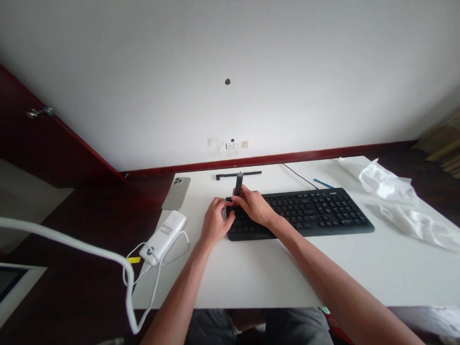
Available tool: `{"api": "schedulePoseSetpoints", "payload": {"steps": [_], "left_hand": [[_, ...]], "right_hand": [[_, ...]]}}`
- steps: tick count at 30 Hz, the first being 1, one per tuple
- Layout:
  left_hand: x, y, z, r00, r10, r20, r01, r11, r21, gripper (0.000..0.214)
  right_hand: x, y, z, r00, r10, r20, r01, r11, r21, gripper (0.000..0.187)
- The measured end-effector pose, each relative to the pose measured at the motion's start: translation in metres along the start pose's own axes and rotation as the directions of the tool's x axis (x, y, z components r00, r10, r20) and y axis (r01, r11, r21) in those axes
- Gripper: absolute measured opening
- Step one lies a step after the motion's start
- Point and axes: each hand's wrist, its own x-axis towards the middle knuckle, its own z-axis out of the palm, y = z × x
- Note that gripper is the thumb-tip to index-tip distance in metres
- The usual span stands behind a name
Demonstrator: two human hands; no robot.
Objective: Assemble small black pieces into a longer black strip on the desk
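A black keyboard point(312, 211) lies on the white table point(279, 266). Both hands meet at its left end. My right hand point(256, 204) is closed around a small dark upright tool point(238, 184) that stands over the keyboard's top left corner. My left hand point(214, 223) is curled against the keyboard's left edge, its fingertips pinched at the corner keys; what they hold is hidden.
A black strip point(238, 175) lies behind the keyboard, near a blue pen point(324, 184). A phone point(176, 193) lies face down at the table's left edge. A white power pack point(163, 236) with cables sits front left. Crumpled white plastic point(400, 200) lies right.
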Motion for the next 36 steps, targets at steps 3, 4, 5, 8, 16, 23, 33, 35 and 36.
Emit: {"api": "schedulePoseSetpoints", "payload": {"steps": [3,4,5,8,16,23,33,35,36], "left_hand": [[0.0,0.0,0.0,1.0,-0.002,-0.006,0.002,1.0,-0.001,0.017],[0.0,0.0,0.0,1.0,0.002,-0.01,-0.002,1.0,0.005,0.016],[0.001,0.0,-0.001,1.0,0.007,-0.014,-0.006,1.0,0.014,0.014],[0.001,0.002,-0.002,1.0,0.011,-0.017,-0.01,0.999,0.051,0.01],[0.005,-0.005,0.003,1.0,0.006,-0.028,-0.003,0.993,0.121,0.01],[0.009,-0.006,0.006,0.997,-0.067,-0.034,0.071,0.989,0.129,0.005],[0.012,-0.005,0.008,0.988,-0.147,-0.04,0.149,0.987,0.061,0.002],[0.012,-0.004,0.008,0.986,-0.163,-0.038,0.165,0.985,0.056,0.002],[0.012,-0.003,0.007,0.984,-0.172,-0.038,0.174,0.983,0.056,0.002]], "right_hand": [[0.0,0.002,-0.001,0.999,-0.018,0.033,0.019,0.999,-0.033,0.015],[-0.001,0.002,-0.001,0.999,-0.028,0.044,0.03,0.998,-0.048,0.016],[-0.001,0.002,0.0,0.998,-0.038,0.052,0.042,0.996,-0.074,0.015],[-0.004,-0.003,0.003,0.996,-0.052,0.072,0.067,0.971,-0.23,0.016],[-0.007,-0.016,0.015,0.993,-0.064,0.101,0.108,0.842,-0.529,0.024],[-0.006,-0.011,0.01,1.0,0.02,0.019,-0.012,0.927,-0.374,0.019],[-0.003,0.006,0.0,0.999,-0.037,-0.034,0.036,0.999,-0.003,0.013],[-0.003,0.008,-0.001,0.998,-0.048,-0.03,0.048,0.999,0.016,0.013],[-0.003,0.01,-0.001,0.998,-0.05,-0.029,0.051,0.998,0.021,0.013]]}}
